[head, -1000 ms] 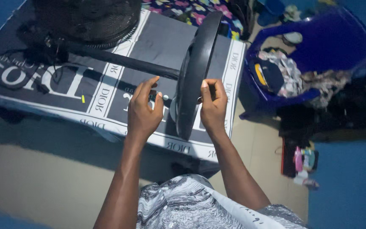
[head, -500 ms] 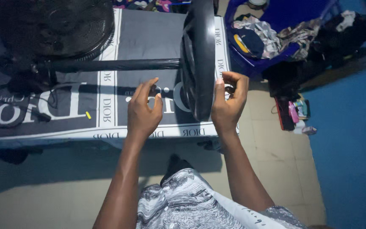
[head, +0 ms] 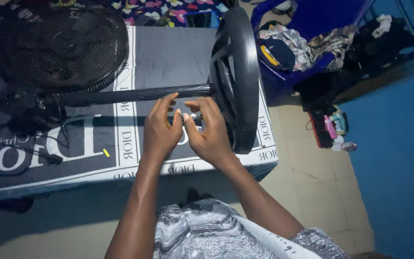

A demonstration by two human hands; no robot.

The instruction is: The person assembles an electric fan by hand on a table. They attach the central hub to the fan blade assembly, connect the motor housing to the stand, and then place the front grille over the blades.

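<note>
Fan pole (head: 130,94) runs left-right just beyond the hands, grille end far left, round base (head: 235,79) standing on edge immediately right of them. Left hand (head: 161,129) and right hand (head: 209,132) meet fingertip to fingertip, pinching a small pale part (head: 191,115), kind unclear. Right hand nearer the base; both forearms reach forward over the bed (head: 178,52).

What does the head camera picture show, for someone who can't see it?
Two hands, left hand and right hand, pinch a small pale part beside the round base of a black fan lying on a grey bed. A blue chair holds clothes.
</note>
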